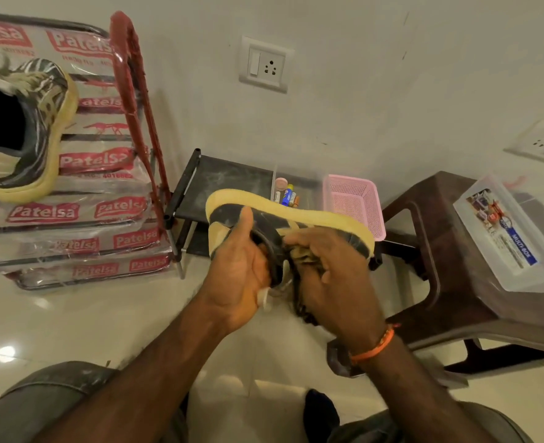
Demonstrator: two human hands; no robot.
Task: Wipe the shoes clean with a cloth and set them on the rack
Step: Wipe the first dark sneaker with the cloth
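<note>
Home room, floor level: glossy tiled floor [72,321], wall socket [266,66] above low black shoe rack [219,183]; brown plastic stool [449,251] right of rack, packaged stack [82,212] left.

Warm indoor light from above me; glare spots on glossy floor [7,352]. My right hand [338,276] motion-blurred. Wide-angle bending at edges. Soft shadows under stool [449,251].

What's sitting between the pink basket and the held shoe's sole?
In the head view, a clear container of batteries sits on the black rack, between pink basket and shoe.
</note>
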